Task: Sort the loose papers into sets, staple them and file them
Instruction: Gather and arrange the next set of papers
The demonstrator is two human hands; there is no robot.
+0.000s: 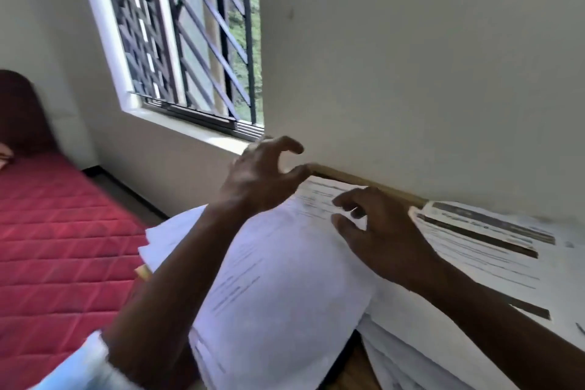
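Desk (351, 374) mostly under papers (285, 279) | print blurred | left hand (262, 174), right hand (376, 231) curled

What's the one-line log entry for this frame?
phase: sorting | left hand: curled, empty, above loose papers | right hand: fingers loosely curled over the papers | view: motion-blurred

The left hand (262, 174) and right hand (376, 231), fingers loosely curled, are over papers (285, 294) covering the table (348, 372).

- Plain pale wall (411, 57) ahead.
- Window (190, 41) with a dark metal grille (142, 25); daylight and greenery outside.
- Bed (57, 231) with a red quilted cover and a dark red headboard (19, 111), on the left.
- Dark floor (126, 196) beside it.
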